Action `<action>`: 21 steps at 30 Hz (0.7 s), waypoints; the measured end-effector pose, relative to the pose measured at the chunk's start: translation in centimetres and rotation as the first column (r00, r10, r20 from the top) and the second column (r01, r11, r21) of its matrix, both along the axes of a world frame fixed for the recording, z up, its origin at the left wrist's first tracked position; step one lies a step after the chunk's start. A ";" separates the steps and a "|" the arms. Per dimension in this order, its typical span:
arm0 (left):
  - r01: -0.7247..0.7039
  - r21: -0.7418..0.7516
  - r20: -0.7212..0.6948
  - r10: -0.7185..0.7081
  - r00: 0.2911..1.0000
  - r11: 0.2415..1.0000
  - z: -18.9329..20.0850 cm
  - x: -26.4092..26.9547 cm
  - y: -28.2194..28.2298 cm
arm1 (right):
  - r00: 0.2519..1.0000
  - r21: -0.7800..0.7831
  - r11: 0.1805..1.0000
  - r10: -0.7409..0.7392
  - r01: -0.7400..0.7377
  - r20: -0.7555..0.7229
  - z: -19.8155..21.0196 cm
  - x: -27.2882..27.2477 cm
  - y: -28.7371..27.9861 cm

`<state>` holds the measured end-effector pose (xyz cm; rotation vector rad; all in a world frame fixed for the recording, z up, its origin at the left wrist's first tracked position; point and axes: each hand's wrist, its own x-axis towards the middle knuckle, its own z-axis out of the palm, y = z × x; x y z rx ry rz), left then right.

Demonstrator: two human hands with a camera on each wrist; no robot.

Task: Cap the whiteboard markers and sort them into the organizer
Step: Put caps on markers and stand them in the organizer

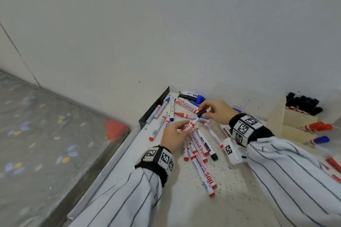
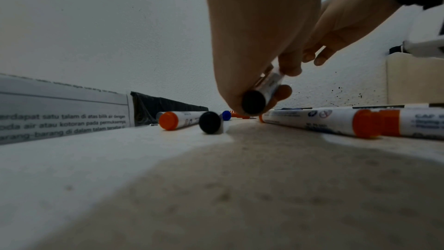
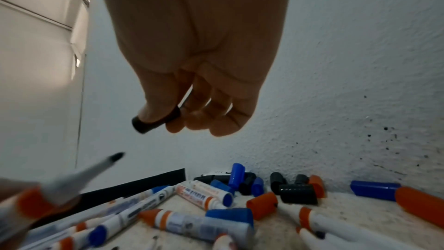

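From the head camera, a speckled off-white tabletop (image 1: 184,204) sits in a corner of rough white wall. Smooth white plastic marker barrels with red, blue and black ends lie scattered over it. The left hand (image 1: 174,135) grips an uncapped marker (image 1: 188,127), a slim white cylinder with red lettering, its tapered tip pointing up and right. The right hand (image 1: 216,111) pinches a short black cap (image 1: 202,113) between thumb and fingers, just beyond the marker's tip and not touching it. At the right edge stands a cream organizer (image 1: 276,116): black-capped markers upright in the rear compartment, red and blue ones lying in lower ones. Its front is cut off by the striped sleeve.

From the left wrist, low over the matte surface, the left hand's fingers (image 2: 284,92) curl round the marker, which shows only its round black butt end (image 2: 253,102); the barrel is blurred. Glossy markers with orange and black ends lie either side. A printed sheet stands at the left, its text only partly readable.

From the right wrist, the thumb and curled fingers (image 3: 197,119) clamp the ribbed black cap, half hidden by the thumb. The marker's grey cone and dark nib (image 3: 116,156) rise from lower left, blurred, with an orange collar. Below, loose blue, black and orange caps (image 3: 298,194) pile against the pitted wall.
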<state>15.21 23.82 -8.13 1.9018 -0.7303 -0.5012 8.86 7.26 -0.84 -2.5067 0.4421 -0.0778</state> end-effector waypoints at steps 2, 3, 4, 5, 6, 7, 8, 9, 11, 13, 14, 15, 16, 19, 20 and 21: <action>0.031 -0.006 0.022 -0.031 0.999 0.999 0.1 -0.1 0.0 | 1.000 -0.002 1.000 0.006 -0.006 -0.016 -0.2 -0.8 0.5; 0.058 -0.007 0.026 -0.058 0.998 0.998 0.2 -0.2 0.0 | 1.000 0.002 1.000 -0.003 0.003 -0.015 -0.2 -1.3 0.7; 0.084 -0.004 0.022 -0.084 0.996 0.996 0.4 -0.3 0.1 | 1.000 0.008 1.000 -0.012 0.012 -0.002 -0.3 -1.7 0.7; 0.109 -0.003 0.016 -0.109 0.994 0.994 0.5 -0.4 0.2 | 0.999 0.015 1.000 -0.028 0.027 0.019 -0.4 -2.1 0.8; 0.130 -0.002 0.009 -0.130 0.992 0.992 0.7 -0.6 0.1 | 0.998 0.020 0.999 -0.047 0.046 0.049 -0.3 -2.8 0.7; 0.138 -0.004 0.004 -0.138 0.990 0.990 0.6 -0.4 0.3 | 0.996 0.022 0.998 -0.058 0.056 0.069 -0.3 -3.0 0.8; 0.145 0.001 0.000 -0.145 0.989 0.989 0.6 -0.3 0.4 | 0.995 0.021 0.998 -0.065 0.063 0.078 -0.2 -3.3 0.8; 0.153 0.000 0.000 -0.153 0.988 0.988 0.6 -0.4 0.4 | 0.995 0.017 0.998 -0.065 0.064 0.074 -0.1 -3.8 0.9; 0.180 -0.010 -0.007 -0.180 0.984 0.984 0.3 -0.4 0.4 | 0.997 -0.004 0.999 -0.050 0.050 0.057 -0.2 -4.6 1.1; 0.201 -0.016 -0.002 -0.201 0.980 0.979 0.3 -0.6 0.4 | 0.993 -0.042 0.996 -0.068 0.073 0.094 -0.3 -5.4 1.2; 0.210 -0.012 -0.004 -0.210 0.978 0.978 0.3 -0.6 0.4 | 0.990 -0.055 0.994 -0.085 0.092 0.117 -0.4 -5.7 1.2; 0.228 0.002 -0.002 -0.228 0.974 0.974 0.4 -0.7 0.4 | 0.988 -0.062 0.993 -0.096 0.104 0.124 -0.4 -6.0 1.3; 0.249 0.021 0.012 -0.250 0.968 0.968 0.5 -0.7 0.4 | 0.988 -0.062 0.993 -0.092 0.100 0.120 -0.5 -6.3 1.4; 0.283 0.048 0.040 -0.285 0.958 0.958 1.0 -1.3 0.3 | 0.995 -0.041 0.998 -0.049 0.053 0.086 -0.7 -7.1 1.6; 0.292 0.052 0.043 -0.294 0.955 0.955 1.3 -1.6 0.3 | 0.996 -0.035 0.998 -0.050 0.052 0.070 -0.8 -7.4 1.6; 0.302 0.066 0.058 -0.306 0.950 0.951 1.6 -1.9 0.4 | 0.997 -0.026 0.998 -0.057 0.059 0.051 -0.8 -7.6 1.7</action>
